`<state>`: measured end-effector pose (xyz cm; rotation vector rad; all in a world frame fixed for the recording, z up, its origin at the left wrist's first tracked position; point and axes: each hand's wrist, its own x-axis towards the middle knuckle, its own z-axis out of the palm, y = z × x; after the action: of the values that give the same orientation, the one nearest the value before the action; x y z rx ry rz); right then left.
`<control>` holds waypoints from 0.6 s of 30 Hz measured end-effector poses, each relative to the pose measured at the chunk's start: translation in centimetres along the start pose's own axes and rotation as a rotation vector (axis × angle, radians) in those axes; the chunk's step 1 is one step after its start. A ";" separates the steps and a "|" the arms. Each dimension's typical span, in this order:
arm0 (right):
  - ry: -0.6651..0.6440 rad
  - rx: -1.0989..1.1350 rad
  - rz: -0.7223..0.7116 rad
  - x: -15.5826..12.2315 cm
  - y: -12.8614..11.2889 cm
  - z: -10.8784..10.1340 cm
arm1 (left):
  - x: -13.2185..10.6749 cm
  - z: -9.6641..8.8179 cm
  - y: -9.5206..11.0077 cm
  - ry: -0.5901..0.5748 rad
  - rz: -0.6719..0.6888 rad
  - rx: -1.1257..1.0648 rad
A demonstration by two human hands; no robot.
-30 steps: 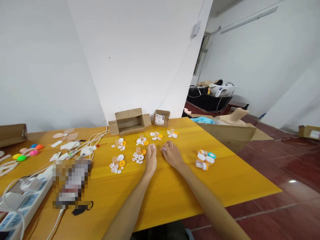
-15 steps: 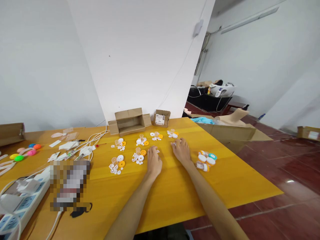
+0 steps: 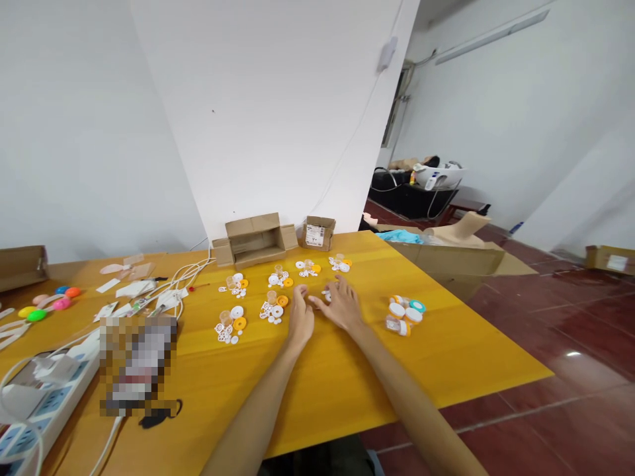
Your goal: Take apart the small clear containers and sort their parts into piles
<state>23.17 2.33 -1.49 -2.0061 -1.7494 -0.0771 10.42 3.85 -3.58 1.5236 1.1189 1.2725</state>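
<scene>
My left hand rests low over the middle of the table, its fingers loosely bent and apart, with nothing seen in them. Close on its right is my right hand, open, thumb stretched toward the left hand. Small white plastic pieces lie by the right hand's fingers, partly covered by them. Left of my left hand is a group with a clear cup, an orange ring lid and white discs. Farther left sits a similar group with an orange lid and a white disc.
More such groups stand along the back, before two cardboard boxes. Lidded jars cluster at right. A power strip, cables, a pixelated object and coloured balls occupy the left.
My right hand has moved left, closer to my left hand, and its thumb now points toward it. White pieces now show beside its fingers. The view has shifted slightly.
</scene>
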 end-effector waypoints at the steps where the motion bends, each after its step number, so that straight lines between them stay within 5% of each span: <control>1: 0.001 -0.007 -0.018 -0.1 -0.3 0.1 | 0.0 -0.1 0.1 0.005 -0.008 -0.011; 10: 0.065 -0.038 -0.001 0.4 -0.1 1.0 | -0.1 -0.2 0.5 0.016 0.010 -0.010; 18: 0.181 -0.013 0.272 2.8 1.6 1.1 | -0.4 -0.5 1.1 -0.033 -0.027 0.018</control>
<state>24.94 5.24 -2.03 -2.1532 -1.3581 -0.1751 10.05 3.23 -2.50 1.5330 1.1286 1.2180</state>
